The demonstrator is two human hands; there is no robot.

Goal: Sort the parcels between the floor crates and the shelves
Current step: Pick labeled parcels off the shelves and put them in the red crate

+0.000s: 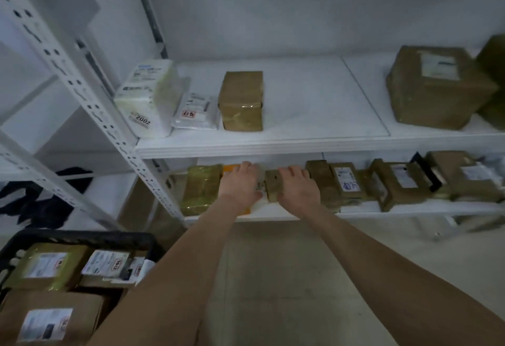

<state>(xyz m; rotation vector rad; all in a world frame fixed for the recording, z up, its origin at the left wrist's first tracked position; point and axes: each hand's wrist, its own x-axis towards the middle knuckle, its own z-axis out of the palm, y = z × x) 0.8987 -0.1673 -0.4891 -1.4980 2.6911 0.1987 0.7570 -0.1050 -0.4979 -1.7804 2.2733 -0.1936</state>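
Observation:
Both my arms reach onto the lower shelf (273,216). My left hand (240,184) lies over an orange parcel (231,168) and a white packet (263,205), its fingers bent over them. My right hand (297,186) grips a small brown box (273,184) that stands between the two hands. A tape-wrapped brown parcel (200,190) sits just left of my left hand. More brown parcels (344,184) line the shelf to the right. A black floor crate (82,239) at the lower left holds several labelled brown boxes (46,267).
The upper shelf (300,143) carries white packets (147,94), a brown box (241,99) and a large brown box (437,86) at the right. A white perforated upright (90,105) slants at the left. Bare floor (273,277) lies below the shelves.

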